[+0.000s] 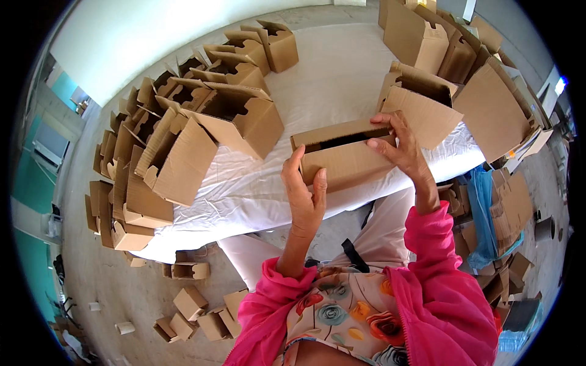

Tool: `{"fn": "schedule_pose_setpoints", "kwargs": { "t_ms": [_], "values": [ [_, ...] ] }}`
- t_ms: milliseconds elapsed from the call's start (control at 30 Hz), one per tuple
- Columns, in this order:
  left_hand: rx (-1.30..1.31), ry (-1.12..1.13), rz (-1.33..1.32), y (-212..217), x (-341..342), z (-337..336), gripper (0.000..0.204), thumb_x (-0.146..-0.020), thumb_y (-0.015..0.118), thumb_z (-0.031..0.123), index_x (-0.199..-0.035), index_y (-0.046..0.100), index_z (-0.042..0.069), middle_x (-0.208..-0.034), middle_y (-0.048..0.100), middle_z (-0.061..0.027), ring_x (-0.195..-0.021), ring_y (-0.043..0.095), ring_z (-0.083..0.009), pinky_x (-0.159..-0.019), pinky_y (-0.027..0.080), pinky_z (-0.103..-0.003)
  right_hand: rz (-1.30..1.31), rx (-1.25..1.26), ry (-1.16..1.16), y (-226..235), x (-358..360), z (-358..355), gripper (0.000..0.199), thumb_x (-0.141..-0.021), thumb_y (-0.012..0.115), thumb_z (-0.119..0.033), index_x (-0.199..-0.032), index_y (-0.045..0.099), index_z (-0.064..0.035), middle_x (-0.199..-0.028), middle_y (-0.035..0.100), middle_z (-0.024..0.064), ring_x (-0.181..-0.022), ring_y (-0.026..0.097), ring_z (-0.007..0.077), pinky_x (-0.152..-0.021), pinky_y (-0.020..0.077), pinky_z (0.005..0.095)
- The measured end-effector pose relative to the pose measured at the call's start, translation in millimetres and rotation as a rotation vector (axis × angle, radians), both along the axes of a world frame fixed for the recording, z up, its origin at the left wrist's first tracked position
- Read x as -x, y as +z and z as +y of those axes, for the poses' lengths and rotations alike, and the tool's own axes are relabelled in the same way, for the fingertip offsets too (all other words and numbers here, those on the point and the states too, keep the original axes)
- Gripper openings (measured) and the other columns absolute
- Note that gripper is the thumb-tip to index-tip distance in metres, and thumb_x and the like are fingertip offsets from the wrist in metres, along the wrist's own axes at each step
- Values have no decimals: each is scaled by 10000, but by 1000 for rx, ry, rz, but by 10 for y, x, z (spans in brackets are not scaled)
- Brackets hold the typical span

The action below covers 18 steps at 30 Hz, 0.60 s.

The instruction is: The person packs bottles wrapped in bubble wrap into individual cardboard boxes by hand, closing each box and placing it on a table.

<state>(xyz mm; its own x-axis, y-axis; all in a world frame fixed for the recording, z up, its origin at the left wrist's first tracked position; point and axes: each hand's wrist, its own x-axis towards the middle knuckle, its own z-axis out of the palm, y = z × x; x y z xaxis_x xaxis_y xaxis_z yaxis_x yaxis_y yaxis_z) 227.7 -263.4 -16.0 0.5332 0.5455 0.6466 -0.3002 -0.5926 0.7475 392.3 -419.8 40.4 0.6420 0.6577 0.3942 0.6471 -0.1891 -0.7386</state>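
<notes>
Between my two hands is a brown cardboard box (349, 165) with a long dark slot along its top. My left hand (306, 194) grips its left end, thumb on the near face and fingers at the end. At the right end my right hand (403, 146) has its thumb and fingers curled over the top edges, on either side of the slot. The box is at the near edge of a table covered with a white cloth (326, 58). Just beyond my right hand stands another open cardboard box (421, 107).
Rows of open cardboard boxes (238, 122) crowd the table's left side. More boxes and flat cardboard (421, 43) stand at the far right. Small boxes (190, 303) lie on the floor at left. A blue plastic bag (482, 213) hangs among cardboard on the right.
</notes>
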Motion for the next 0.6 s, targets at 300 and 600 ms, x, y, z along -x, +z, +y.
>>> {"fn": "schedule_pose_setpoints", "kwargs": {
  "t_ms": [300, 600],
  "values": [
    [-162, 102, -10, 25, -103, 95, 325, -881, 475, 0, -1190, 574, 24, -1307, 395, -179, -1184, 425, -306, -972, 369, -389, 316, -131, 230, -163, 14, -52, 484, -817, 701, -265, -1213, 467, -116, -1331, 352, 112, -1279, 347, 278, -1069, 282, 382],
    [11, 12, -60, -52, -163, 456, 271, -947, 432, 70, -1159, 595, 24, -1271, 451, -180, -1120, 503, -277, -938, 406, -334, 69, 44, 193, -236, 342, -230, 789, -618, 851, -191, -1294, 447, -152, -1257, 405, 83, -1179, 474, 271, -899, 482, 394]
  ]
}}
